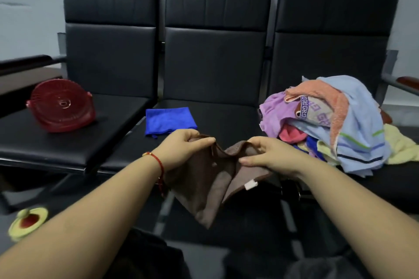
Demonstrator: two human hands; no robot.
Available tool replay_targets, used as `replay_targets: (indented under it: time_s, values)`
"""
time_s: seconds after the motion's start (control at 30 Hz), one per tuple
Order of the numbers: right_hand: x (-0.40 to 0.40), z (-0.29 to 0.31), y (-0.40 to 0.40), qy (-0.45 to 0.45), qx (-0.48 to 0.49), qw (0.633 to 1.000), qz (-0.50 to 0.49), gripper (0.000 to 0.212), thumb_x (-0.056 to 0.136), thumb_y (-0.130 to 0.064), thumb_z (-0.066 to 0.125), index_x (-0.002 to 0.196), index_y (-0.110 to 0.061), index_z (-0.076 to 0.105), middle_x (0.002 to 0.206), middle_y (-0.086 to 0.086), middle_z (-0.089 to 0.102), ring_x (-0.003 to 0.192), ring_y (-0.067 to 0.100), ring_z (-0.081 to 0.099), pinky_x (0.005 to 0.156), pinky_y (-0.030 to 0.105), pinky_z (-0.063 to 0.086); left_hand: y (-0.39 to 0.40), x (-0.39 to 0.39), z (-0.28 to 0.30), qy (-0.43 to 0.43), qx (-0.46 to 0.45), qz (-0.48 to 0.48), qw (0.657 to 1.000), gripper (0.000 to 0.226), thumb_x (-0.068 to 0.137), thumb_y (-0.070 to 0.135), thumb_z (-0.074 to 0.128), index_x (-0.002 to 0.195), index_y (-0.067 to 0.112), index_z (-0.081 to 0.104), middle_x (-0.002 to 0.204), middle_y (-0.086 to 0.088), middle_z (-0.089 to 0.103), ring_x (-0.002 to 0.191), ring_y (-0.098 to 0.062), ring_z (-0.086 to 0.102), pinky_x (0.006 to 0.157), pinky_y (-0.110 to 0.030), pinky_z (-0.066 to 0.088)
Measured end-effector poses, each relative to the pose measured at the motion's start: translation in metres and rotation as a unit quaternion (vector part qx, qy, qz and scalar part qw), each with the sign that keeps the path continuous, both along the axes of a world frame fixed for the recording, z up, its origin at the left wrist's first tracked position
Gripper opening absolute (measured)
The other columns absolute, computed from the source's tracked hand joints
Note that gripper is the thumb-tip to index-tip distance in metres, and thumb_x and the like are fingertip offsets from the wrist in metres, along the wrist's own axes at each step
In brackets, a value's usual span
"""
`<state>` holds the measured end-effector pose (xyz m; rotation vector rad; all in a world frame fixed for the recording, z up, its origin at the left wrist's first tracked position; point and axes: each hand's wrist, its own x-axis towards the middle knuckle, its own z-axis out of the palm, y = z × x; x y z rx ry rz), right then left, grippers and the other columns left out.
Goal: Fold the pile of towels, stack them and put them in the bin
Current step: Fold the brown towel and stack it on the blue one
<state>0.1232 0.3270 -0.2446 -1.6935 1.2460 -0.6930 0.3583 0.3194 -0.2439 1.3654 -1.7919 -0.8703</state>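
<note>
A brown towel (pixel 208 190) hangs in the air in front of the middle seat, a white label near its right edge. My left hand (pixel 181 149) pinches its upper left edge and my right hand (pixel 267 156) pinches its upper right edge. A folded blue towel (pixel 169 121) lies flat on the middle seat, just beyond my hands. On the right seat sits a loose pile of towels (pixel 335 124) in lilac, orange, light blue, pink and yellow. A red basket (pixel 61 106) lies tipped on its side on the left seat.
Three black padded seats (pixel 68 142) joined in a row stand against a pale wall, with armrests at both ends. A yellow-green and red object (pixel 28 223) lies on the floor at the lower left. The dark floor runs under the seats.
</note>
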Motion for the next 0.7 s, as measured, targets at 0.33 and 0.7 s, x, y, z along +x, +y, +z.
replay_targets:
  time_s: [0.33,0.7]
  values:
    - [-0.055,-0.014,-0.007,0.087,-0.062,0.987,-0.124,0.008,0.086,-0.023,0.068,0.082,-0.019,0.074,0.080,-0.001,0.072,0.073,0.010,0.060,0.071,0.024,0.045,-0.011,0.045,-0.011,-0.217,-0.001,0.032,0.976,0.025,0.071,0.037,0.081,0.074,0.024,0.059,0.072,0.009,0.058,0.070,-0.008,0.053,0.059,-0.019,0.039]
    - [-0.066,-0.032,-0.039,0.306,-0.034,0.929,-0.204,0.025,0.083,-0.031,0.071,0.067,-0.013,0.065,0.069,0.005,0.066,0.077,0.024,0.060,0.071,0.032,0.045,-0.033,0.048,-0.029,-0.203,0.050,0.210,0.955,0.027,0.089,0.037,0.063,0.073,0.014,0.064,0.065,0.004,0.053,0.072,-0.015,0.051,0.070,-0.027,0.038]
